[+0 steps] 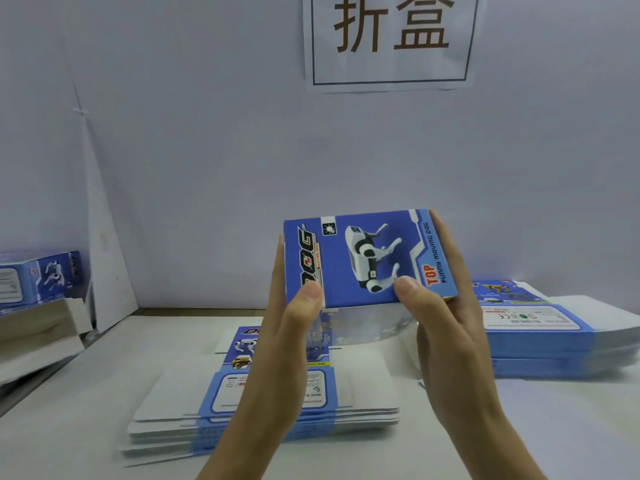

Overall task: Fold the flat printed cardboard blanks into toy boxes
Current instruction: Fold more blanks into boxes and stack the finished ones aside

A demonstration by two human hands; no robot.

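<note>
Blue printed cardboard, already raised into a box [367,258], is held up above the desk [86,393] between my two hands. My left hand [291,327] grips its left edge with the thumb on the printed face and the fingers behind. My right hand [446,323] grips the right edge the same way. The step in hand appears to be the last shaping of this box: the body looks squared, while the lower end is blurred, so I cannot tell whether its flaps are tucked. The next move probably calls for closing any loose end flap, then setting the box with the finished boxes [41,275] at far left. Flat blanks wait in a stack [263,403] directly below my wrists, and a second stack [540,337] lies to the right. Legible on the held face: "DOG", "TOP" and "FUNNY MOVING DOG", beside a picture of a white robot dog. The blanks show "MADE IN", "WARNING" and a CE mark, upside down to me. A wall sign [391,39] reads 折盒.
</note>
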